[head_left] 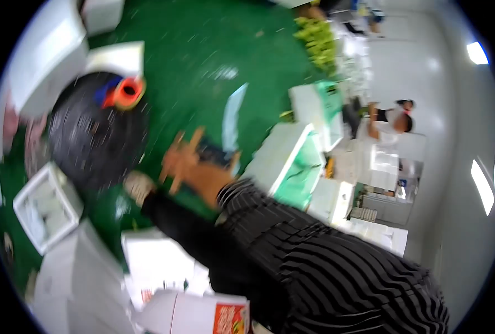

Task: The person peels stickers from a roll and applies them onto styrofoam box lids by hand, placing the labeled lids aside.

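The view is tilted on its side and blurred by motion. My right hand (189,164), bare below a striped sleeve (325,256), reaches out over the green floor with its fingers spread. Right beside it are a dark blue item (214,153) and a long light blue strip (233,119); whether the hand touches them I cannot tell. Below it, a black garment (197,234) ends at a beige shape (139,187), seemingly a shoe. My left hand is not in view.
A round black lid-like object (97,133) bears an orange tape roll (129,93). White foam boxes (47,209) stand around it. Green-lined boxes (281,153) and leafy greens (317,44) lie farther off. A person (392,122) is in the background. A white container (192,314) is near.
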`<action>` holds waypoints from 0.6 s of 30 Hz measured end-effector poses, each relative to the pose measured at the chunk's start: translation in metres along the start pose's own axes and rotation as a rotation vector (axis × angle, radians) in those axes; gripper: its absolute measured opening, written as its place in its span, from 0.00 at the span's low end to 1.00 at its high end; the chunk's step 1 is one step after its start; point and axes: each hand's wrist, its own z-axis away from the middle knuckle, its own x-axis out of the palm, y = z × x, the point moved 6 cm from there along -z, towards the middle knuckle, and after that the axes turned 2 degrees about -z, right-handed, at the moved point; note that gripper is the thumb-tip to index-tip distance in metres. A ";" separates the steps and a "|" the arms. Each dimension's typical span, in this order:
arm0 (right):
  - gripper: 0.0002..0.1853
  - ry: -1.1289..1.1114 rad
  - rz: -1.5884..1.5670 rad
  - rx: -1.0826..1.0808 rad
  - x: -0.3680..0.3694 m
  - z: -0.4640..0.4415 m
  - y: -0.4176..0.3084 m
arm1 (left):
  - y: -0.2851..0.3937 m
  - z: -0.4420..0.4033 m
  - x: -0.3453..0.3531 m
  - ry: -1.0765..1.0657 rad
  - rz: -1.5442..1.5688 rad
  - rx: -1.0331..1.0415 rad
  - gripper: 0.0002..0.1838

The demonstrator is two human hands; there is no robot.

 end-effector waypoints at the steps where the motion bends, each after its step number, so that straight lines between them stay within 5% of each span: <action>1: 0.21 0.122 0.046 -0.157 0.041 -0.039 0.003 | -0.011 0.006 0.006 0.025 0.009 -0.042 0.17; 5: 0.26 -0.503 0.109 -0.436 0.100 -0.063 0.022 | -0.044 0.030 0.030 0.062 0.060 -0.223 0.15; 10: 0.24 -0.568 0.342 -0.651 0.181 -0.001 -0.008 | -0.062 0.040 0.056 0.009 0.072 -0.396 0.13; 12: 0.19 -0.521 0.507 -0.637 0.229 0.021 -0.018 | -0.044 0.012 0.065 0.070 0.204 -0.235 0.13; 16: 0.18 -0.478 0.511 -0.573 0.224 0.033 0.050 | -0.065 -0.030 0.063 0.209 0.404 -0.237 0.13; 18: 0.17 -0.429 0.519 -0.519 0.205 0.018 0.098 | -0.127 -0.046 0.076 0.120 0.416 -0.333 0.14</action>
